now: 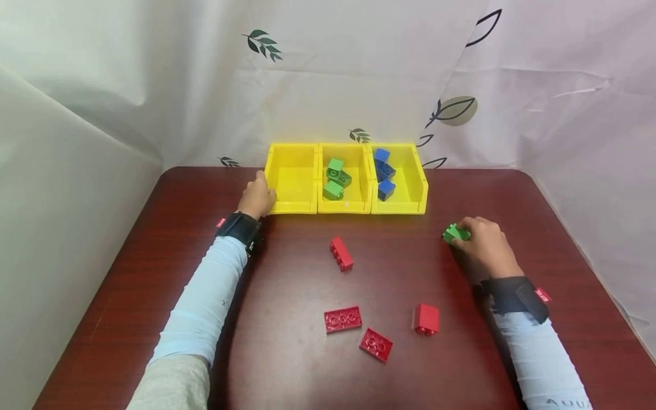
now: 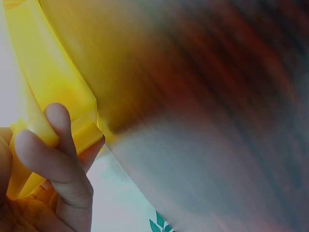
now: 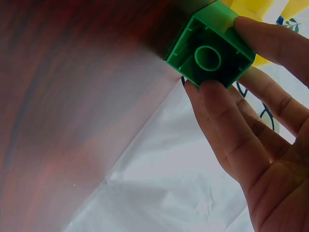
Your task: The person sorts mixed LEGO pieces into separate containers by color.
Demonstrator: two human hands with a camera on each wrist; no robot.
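At the surface's far edge, middle bin holds green blocks, right bin blue blocks; my left hand grips left bin, right hand a green brick.

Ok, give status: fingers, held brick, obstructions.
Left fingers grip leftmost yellow plastic bin. Right fingers pinch green studded plastic brick. Four loose red plastic bricks lie clear of it.

Red-brown table, far corners rounded; creased whitish sheeting behind, leaf-printed.
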